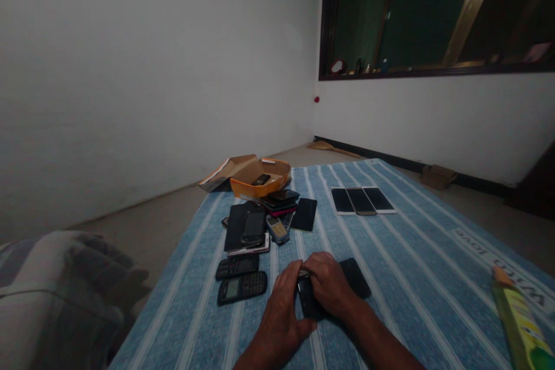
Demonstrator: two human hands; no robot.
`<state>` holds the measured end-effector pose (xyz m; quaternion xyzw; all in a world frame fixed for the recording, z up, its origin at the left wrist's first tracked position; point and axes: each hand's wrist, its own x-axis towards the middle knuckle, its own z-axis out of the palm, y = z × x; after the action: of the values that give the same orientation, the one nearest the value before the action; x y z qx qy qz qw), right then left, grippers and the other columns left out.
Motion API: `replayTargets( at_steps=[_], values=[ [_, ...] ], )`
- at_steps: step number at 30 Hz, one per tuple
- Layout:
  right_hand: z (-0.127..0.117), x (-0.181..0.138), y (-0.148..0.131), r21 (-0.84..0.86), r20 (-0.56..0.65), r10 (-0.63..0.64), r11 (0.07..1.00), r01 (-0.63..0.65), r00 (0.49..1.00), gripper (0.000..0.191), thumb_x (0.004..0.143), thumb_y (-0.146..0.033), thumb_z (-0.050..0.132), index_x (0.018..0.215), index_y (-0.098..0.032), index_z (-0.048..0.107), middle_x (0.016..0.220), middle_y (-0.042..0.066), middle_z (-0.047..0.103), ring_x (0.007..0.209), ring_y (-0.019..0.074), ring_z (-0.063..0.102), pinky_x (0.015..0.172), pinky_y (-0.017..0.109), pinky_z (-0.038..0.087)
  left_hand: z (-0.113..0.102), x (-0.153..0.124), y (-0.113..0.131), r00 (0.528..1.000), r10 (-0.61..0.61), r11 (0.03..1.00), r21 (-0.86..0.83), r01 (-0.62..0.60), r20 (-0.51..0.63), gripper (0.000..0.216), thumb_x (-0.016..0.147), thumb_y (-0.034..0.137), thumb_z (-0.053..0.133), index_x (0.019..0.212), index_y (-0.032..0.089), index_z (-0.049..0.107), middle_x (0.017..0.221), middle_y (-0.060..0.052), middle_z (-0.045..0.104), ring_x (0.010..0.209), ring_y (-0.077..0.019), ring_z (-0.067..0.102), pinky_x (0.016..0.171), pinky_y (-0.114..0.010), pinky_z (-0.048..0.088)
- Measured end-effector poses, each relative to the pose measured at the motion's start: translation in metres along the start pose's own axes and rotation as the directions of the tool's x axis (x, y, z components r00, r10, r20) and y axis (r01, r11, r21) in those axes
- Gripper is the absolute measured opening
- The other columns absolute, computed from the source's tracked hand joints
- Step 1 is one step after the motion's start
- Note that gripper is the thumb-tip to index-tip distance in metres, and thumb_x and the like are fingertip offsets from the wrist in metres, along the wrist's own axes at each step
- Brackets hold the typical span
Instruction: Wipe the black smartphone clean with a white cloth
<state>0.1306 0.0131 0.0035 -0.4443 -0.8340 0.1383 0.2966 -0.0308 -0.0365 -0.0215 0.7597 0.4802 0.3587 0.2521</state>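
Observation:
Both my hands meet over a small black phone lying on the blue striped cloth. My left hand grips its left side with fingers curled. My right hand covers its top, fingers closed on it. A flat black phone lies just right of my right hand. Two black keypad phones lie to the left of my left hand.
A heap of phones sits further back, with an orange cardboard box holding one phone behind it. Three smartphones lie side by side at the back right. A yellow-green packet rests at the right edge. A bundle of fabric lies left.

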Motion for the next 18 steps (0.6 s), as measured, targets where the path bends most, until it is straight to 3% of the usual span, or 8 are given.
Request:
replayTargets(
  at_steps=[8,14,18],
  values=[
    [-0.006,-0.005,0.007,-0.050,-0.123,-0.005,0.999,-0.001,0.992,0.030,0.082,-0.002,0.040,0.083,-0.018,0.066,0.081,0.005,0.063,0.081,0.0185,0.053,0.079,0.029,0.036,0.004,0.001,-0.005,1.000,-0.002,1.000,0.014,0.002,0.007,0.100,0.059,0.001,0.063,0.148,0.024,0.024,0.151,-0.015,0.036,0.140,-0.0358,0.033,0.114,-0.058,0.029],
    [-0.007,-0.016,-0.003,-0.161,0.073,-0.027,0.986,0.039,0.997,0.024,0.089,-0.008,0.045,0.087,-0.018,0.067,0.083,0.004,0.064,0.085,0.0184,0.054,0.085,0.031,0.033,0.002,-0.001,-0.003,0.999,-0.032,0.999,0.020,0.032,0.008,0.096,0.060,0.004,0.064,0.147,0.023,0.028,0.151,-0.014,0.039,0.140,-0.0358,0.034,0.114,-0.058,0.029],
    [-0.014,-0.021,0.001,-0.190,0.139,0.073,0.981,-0.045,0.988,0.032,0.088,-0.004,0.041,0.094,-0.021,0.068,0.090,0.004,0.066,0.095,0.0193,0.057,0.100,0.036,0.024,0.001,0.000,-0.001,0.998,-0.060,0.998,0.027,0.060,0.017,0.096,0.059,0.005,0.063,0.147,0.023,0.030,0.150,-0.014,0.040,0.139,-0.0358,0.035,0.114,-0.058,0.030]
  ],
)
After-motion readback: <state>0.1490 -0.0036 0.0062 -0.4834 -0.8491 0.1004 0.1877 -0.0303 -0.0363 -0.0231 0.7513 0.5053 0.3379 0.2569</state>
